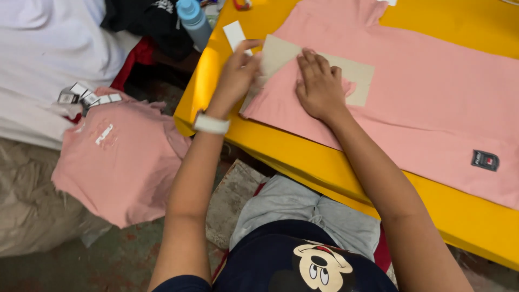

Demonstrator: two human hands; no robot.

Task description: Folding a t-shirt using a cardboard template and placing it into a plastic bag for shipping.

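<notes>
Head view, looking down: a person seated at a yellow bench [303, 157] works on a pink T-shirt [427, 103] spread flat across it, a small dark label [485, 160] sewn near its hem. The right hand [320, 86] lies palm down, fingers spread and grasping nothing, pressing the pink sleeve [275, 103] onto a beige cardboard sheet [351, 70] tucked beneath the folded cloth. The left hand [238, 73], a white band [211, 124] at its wrist, closes its grip on the cardboard's near corner, thumb and fingers pinched on the edge, just beside a small white card [234, 33] lying on the bench. A blue bottle [193, 20] stands at the bench's far corner. Off the bench to the left, a pile of folded pink shirts [116, 162] rests on a bulky sack [32, 211], with a cluster of small tags [86, 97] on top and white cloth [48, 59] behind.
</notes>
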